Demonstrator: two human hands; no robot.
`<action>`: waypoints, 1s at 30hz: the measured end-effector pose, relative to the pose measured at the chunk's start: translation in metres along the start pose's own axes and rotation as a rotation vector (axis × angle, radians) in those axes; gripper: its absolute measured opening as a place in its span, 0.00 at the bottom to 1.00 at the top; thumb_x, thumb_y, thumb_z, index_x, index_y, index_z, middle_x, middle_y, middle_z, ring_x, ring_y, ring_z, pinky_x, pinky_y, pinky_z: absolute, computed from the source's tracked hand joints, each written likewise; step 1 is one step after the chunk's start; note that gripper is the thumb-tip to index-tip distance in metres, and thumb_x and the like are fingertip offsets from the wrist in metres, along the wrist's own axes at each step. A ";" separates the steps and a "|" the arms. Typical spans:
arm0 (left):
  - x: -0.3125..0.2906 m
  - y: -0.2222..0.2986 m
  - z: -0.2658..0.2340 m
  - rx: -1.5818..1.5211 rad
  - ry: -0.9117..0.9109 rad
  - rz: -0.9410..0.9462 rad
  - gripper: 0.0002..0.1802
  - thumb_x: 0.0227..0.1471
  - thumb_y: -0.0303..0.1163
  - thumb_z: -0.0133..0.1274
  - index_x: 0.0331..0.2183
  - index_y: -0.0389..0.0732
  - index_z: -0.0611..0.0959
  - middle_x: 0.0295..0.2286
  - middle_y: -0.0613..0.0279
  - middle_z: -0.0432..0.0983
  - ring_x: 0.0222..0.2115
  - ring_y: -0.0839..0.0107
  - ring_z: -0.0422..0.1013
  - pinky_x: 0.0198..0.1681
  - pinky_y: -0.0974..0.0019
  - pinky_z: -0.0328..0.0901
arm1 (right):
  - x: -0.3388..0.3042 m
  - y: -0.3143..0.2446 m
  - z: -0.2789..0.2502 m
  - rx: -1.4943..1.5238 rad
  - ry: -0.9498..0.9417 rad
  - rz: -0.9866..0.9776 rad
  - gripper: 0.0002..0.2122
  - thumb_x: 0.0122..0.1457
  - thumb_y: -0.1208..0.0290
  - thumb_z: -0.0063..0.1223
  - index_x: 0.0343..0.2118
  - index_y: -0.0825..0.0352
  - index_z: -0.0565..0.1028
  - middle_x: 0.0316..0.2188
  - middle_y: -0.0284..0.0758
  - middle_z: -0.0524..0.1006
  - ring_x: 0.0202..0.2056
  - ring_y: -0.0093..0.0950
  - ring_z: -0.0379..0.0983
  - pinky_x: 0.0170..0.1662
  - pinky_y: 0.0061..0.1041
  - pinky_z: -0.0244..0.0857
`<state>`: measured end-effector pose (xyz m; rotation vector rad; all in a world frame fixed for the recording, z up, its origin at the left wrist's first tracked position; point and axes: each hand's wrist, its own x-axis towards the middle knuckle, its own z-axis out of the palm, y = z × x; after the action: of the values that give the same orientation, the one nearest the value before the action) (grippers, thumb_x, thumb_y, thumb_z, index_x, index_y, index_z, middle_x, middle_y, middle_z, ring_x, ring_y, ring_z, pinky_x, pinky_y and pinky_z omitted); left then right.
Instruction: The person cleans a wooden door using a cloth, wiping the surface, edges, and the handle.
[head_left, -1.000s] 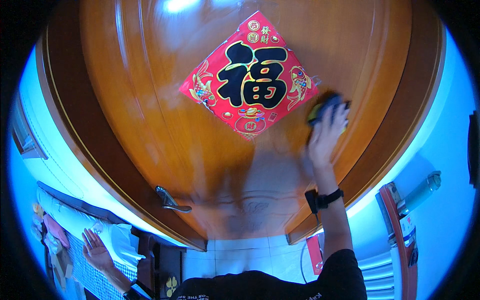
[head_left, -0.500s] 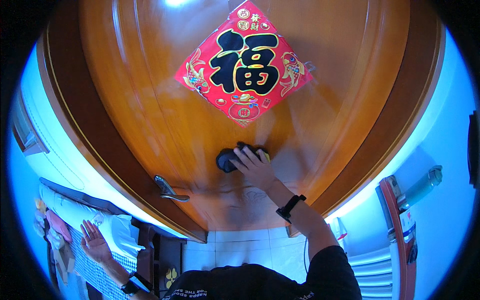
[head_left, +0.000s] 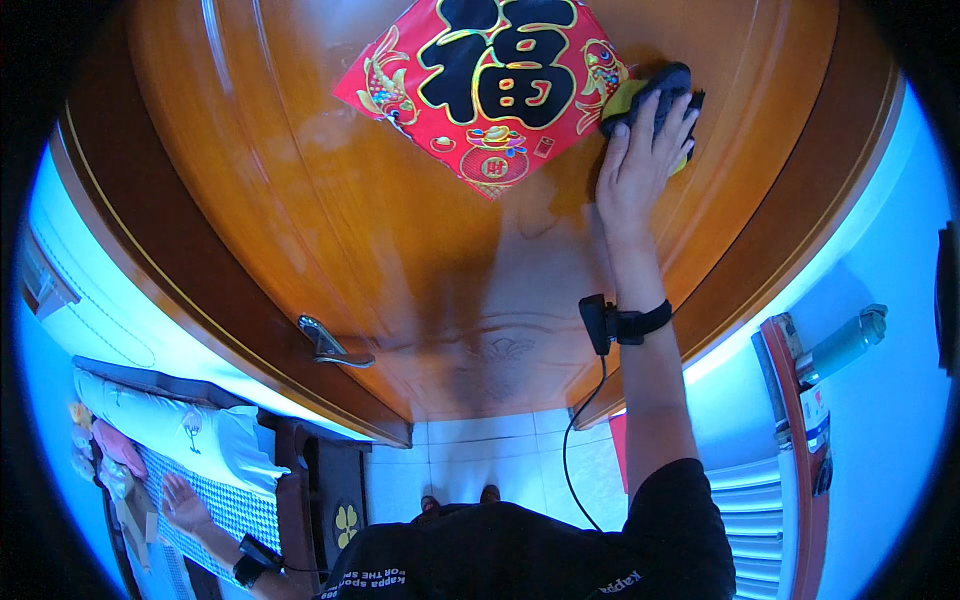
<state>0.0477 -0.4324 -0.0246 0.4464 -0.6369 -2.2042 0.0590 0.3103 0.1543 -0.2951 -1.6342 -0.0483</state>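
- Work in hand, as I judge it, is rubbing the brown door [head_left: 400,250] with a black-and-yellow pad [head_left: 668,84].
- Pad position: against the door's surface, right beside the lower right edge of the red diamond-shaped paper [head_left: 490,110]; whether pad and paper touch, I cannot tell.
- Right hand [head_left: 640,170] has hold of the pad from outside, fingers slightly parted over it and thumb along its near side; how tightly, the view does not show.
- Left hand [head_left: 186,505] is open and appears to hold nothing, lifted in front of the bed [head_left: 225,490], well apart from the door.
- Next move, in my judgement, calls for a flat palm, even pressure and a path clear of the paper's edge, with slack in the cable [head_left: 567,450] hanging from the right wrist.
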 end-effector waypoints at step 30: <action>0.033 -0.008 0.080 -0.043 -0.326 -0.161 0.33 0.50 0.26 0.35 0.58 0.29 0.49 0.60 0.48 0.42 0.61 0.57 0.40 0.64 0.58 0.42 | -0.168 -0.086 0.025 -0.013 -0.537 -0.405 0.17 0.52 0.70 0.47 0.47 0.59 0.69 0.58 0.47 0.56 0.59 0.45 0.52 0.57 0.50 0.46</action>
<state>-0.0175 -0.4293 0.0323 0.1174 -0.7442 -2.4641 0.0252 0.2053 -0.0007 0.0258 -2.2080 -0.3087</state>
